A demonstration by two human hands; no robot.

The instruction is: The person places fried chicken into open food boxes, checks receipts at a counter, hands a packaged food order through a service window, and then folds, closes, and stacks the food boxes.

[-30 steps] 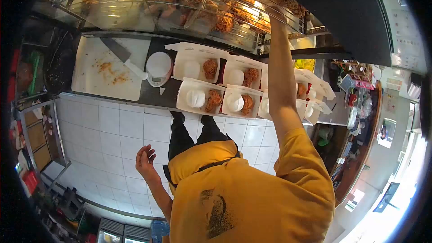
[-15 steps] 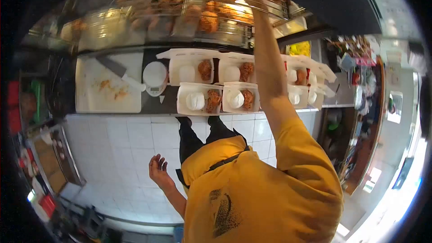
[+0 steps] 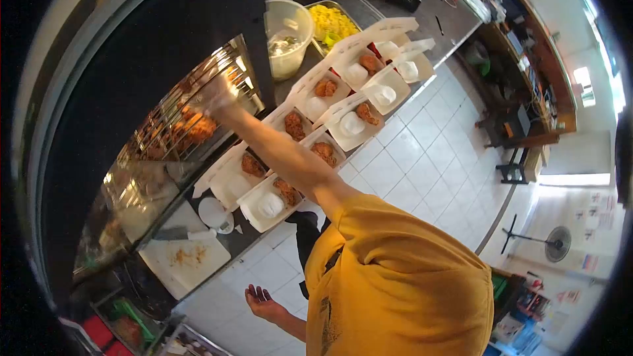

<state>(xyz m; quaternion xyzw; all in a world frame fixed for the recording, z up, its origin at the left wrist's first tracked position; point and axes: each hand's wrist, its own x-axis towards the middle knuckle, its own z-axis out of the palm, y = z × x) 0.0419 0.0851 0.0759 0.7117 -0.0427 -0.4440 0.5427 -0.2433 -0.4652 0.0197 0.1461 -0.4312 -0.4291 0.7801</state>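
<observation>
My right arm stretches over the boxes into a heated display cabinet. There my right hand (image 3: 216,95), smeared by motion, is at a wire rack (image 3: 237,82) near fried chicken (image 3: 192,125); its fingers cannot be made out. Below the counter's edge my left hand (image 3: 262,301) hangs over the floor, palm up, fingers apart, holding nothing. Two rows of open white paper boxes (image 3: 254,216) line the counter. Several hold a round white mound (image 3: 270,205), with a piece of fried chicken (image 3: 286,192) beside it in many of them.
A cutting board (image 3: 175,273) with crumbs, a knife (image 3: 175,232) and a round white scale (image 3: 214,213) are at the counter's left. A translucent bucket (image 3: 289,36) and a tray of yellow food (image 3: 333,24) stand behind the boxes. A fan (image 3: 558,242) is far right.
The whole view has turned and shifted, bringing the bucket and fan into sight. My right hand stays inside the cabinet; my left hand still hangs open by my side.
</observation>
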